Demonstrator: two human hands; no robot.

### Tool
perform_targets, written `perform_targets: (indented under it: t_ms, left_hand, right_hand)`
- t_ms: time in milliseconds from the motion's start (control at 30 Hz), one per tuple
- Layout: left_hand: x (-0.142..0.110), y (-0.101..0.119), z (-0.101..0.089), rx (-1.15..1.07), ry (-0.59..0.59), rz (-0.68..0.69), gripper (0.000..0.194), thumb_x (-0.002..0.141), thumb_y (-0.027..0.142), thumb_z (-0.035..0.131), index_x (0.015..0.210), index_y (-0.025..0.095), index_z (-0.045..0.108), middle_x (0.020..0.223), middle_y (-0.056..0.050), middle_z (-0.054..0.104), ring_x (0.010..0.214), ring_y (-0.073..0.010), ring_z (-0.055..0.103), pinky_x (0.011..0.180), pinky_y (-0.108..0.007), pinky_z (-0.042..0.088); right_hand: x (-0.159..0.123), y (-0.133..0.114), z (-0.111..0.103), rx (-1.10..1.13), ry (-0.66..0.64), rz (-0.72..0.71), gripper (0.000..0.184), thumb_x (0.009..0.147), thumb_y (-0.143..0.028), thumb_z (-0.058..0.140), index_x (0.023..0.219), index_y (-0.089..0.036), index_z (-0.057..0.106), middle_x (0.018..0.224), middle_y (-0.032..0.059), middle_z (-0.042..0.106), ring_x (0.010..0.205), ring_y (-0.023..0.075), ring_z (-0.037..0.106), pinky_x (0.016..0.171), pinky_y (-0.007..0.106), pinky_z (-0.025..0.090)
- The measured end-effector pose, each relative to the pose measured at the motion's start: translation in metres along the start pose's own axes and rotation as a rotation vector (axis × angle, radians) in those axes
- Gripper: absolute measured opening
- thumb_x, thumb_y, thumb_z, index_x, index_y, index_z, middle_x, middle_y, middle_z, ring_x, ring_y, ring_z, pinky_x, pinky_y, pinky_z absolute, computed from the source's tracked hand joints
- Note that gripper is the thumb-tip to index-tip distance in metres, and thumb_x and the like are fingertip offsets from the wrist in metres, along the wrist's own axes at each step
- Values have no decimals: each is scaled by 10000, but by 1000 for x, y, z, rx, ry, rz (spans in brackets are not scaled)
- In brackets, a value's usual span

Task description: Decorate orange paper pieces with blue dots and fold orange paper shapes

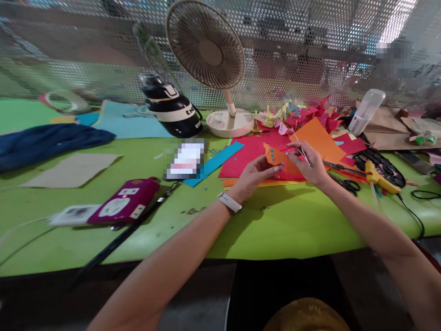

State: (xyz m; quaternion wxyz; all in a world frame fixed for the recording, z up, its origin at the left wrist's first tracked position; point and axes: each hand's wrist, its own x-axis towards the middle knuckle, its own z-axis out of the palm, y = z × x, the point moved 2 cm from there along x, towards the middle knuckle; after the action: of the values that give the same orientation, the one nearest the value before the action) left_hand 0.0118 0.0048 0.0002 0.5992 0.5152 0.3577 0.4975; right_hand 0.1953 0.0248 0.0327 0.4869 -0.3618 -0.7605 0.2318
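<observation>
small dotted piece: small folded orange paper piece with blue dots [274,156], raised over the sheets, between the two hands.
left hand [257,174]: thumb and fingers closed in a pinch on the piece's near edge.
right hand [308,164]: fingers curled round a thin silver metal tool [303,151], perhaps tweezers; whether a fingertip also touches the paper, i cannot tell from here.
handling: by my judgement very light, thin but crisp, easily creased or torn; best taken by a plain edge, clear of the dots, with light pressure.
flat stock: red paper sheets [229,166] below the grip; an orange paper sheet [315,138] just beyond the right hand.
folded stock: heap of red, yellow and pink folded paper shapes [312,114], beyond the grip, loose, in no container.
black flask with a white band [175,112]: beyond the grip, leftward; opaque, contents unknown.
translucent plastic bottle [367,112]: beyond the grip, rightward; contents not readable.
</observation>
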Motion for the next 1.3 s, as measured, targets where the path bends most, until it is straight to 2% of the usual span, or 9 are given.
perform_targets:
  t_ms: [233, 400, 567, 700, 800, 900, 1033, 1133, 1300]
  left_hand:
    - [-1, -11, 4, 52, -104, -114, 384, 638, 424, 876, 915, 186, 757, 877, -59, 771, 807, -183, 710, 719, -282, 544]
    - [-3, -8, 4, -1, -31, -135, 404, 607, 407, 891, 911, 178, 755, 899, -71, 775, 783, -185, 716, 697, -280, 545]
    - [-3, 0, 1, -67, 84, -104, 441, 558, 422, 913, 887, 171, 760, 914, -80, 775, 769, -187, 709, 695, -285, 556]
    - [-1, 4, -3, -73, 147, -82, 447, 548, 412, 917, 888, 175, 749, 941, -87, 773, 781, -196, 711, 676, -278, 564]
    - [1, 5, -7, -101, 207, -57, 451, 538, 418, 917, 860, 166, 728, 938, -96, 769, 817, -209, 718, 673, -273, 567]
    - [4, 6, -12, -143, 277, -36, 455, 521, 425, 918, 828, 159, 713, 936, -96, 767, 845, -213, 723, 693, -274, 566]
    - [7, 7, -15, -178, 316, -10, 443, 520, 402, 915, 839, 177, 704, 937, -64, 767, 849, -201, 730, 701, -270, 559]
    - [8, 7, -14, -178, 308, -5, 448, 511, 401, 917, 837, 180, 703, 895, -58, 767, 846, -216, 738, 670, -268, 549]
    - [9, 4, -16, -112, 294, 1, 472, 530, 437, 908, 868, 173, 710, 879, -82, 774, 828, -231, 745, 649, -273, 539]
  right_hand:
    - [-6, -8, 7, -11, -62, -7, 247, 910, -350, 583, 1094, -208, 665, 848, 13, 656, 789, 148, 612, 754, 281, 488]
    - [-6, -15, 5, -76, -51, -61, 282, 936, -408, 559, 1116, -220, 667, 896, 25, 691, 827, 156, 651, 774, 287, 515]
    - [3, -21, -14, -72, 106, -96, 387, 991, -496, 448, 1249, -262, 615, 964, 37, 718, 922, 185, 696, 883, 346, 537]
    - [13, -18, -29, -11, 154, -39, 479, 1007, -556, 368, 1356, -293, 564, 866, 12, 702, 779, 158, 691, 795, 320, 564]
    - [17, -16, -32, -51, 71, -46, 466, 1001, -551, 398, 1294, -269, 625, 914, 33, 708, 768, 150, 669, 754, 306, 558]
    - [11, -18, -30, -192, -116, -126, 379, 1006, -455, 441, 1184, -234, 693, 963, 59, 717, 848, 161, 663, 802, 309, 535]
    - [-21, -21, -31, -445, -440, -289, 315, 1007, -304, 452, 1197, -216, 687, 983, 82, 720, 859, 175, 655, 739, 293, 515]
    - [-53, -18, -32, -617, -624, -421, 320, 968, -172, 472, 1220, -206, 666, 984, 89, 714, 852, 184, 650, 717, 298, 514]
    - [-79, -11, -40, -787, -711, -434, 522, 904, -36, 450, 1385, -209, 558, 1059, 115, 699, 904, 227, 645, 761, 364, 540]
